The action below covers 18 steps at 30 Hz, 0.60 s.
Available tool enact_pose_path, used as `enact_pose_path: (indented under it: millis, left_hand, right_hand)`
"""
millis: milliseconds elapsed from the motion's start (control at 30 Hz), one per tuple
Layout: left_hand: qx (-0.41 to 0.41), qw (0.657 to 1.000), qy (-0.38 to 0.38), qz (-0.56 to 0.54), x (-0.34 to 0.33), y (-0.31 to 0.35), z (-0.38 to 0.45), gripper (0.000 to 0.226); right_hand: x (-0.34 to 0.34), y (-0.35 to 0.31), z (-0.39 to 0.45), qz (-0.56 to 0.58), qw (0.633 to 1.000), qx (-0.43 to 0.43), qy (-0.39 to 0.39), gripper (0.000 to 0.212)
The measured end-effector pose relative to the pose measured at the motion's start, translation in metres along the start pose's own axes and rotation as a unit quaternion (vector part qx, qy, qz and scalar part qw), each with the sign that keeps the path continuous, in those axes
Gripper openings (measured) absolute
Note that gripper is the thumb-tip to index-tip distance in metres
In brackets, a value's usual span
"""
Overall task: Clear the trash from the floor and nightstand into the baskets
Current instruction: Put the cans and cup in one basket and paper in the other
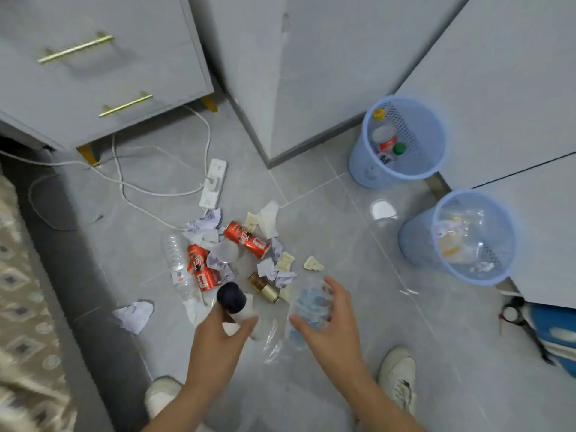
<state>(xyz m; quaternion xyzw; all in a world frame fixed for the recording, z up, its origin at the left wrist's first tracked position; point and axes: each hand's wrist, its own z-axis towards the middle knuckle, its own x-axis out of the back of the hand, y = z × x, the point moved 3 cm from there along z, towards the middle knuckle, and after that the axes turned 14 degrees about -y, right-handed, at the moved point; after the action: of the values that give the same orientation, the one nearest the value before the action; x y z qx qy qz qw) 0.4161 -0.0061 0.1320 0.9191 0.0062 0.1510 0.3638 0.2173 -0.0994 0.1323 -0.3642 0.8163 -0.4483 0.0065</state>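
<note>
Notably, both hands were loaded above the trash pile. Left hand [223, 330] gripped a white bottle with dark cap [232, 299], long axis tilted up and away from the wrist, cap end toward the pile. Right hand [324, 319] held a crumpled clear plastic wrapper with blue print [311, 302], fingers curled round it.

Both blue baskets lay right and forward of the hands: near basket [461, 241] holding plastic film, far basket [402, 138] holding bottles and caps. Right hand was the nearer to both; judged the wrapper's drop the shorter reach.

On the floor were two red cans [247, 240], a clear bottle [177, 265], a gold-brown can [264, 288] and crumpled paper [134, 314], between hands and power strip [213, 183].
</note>
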Motion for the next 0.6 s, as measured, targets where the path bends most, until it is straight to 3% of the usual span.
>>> enact_pose_path:
  millis: [133,367,600]
  left_hand:
    - [-0.083,0.996,-0.031,-0.005,-0.007,0.115,0.014,0.021]
    - [-0.151,0.988,-0.024,0.024,-0.079,0.261,0.105,0.017]
    - [-0.181,0.983,-0.016,-0.024,-0.167,0.362,0.215,0.024]
  right_hand:
    - [0.072,-0.049,0.012,0.027,0.997,0.045,0.053,0.084]
    - [0.226,-0.077,0.098,0.026,0.98,0.14,0.14,0.083]
    - [0.355,-0.066,0.204,0.002,0.972,0.12,0.202,0.093]
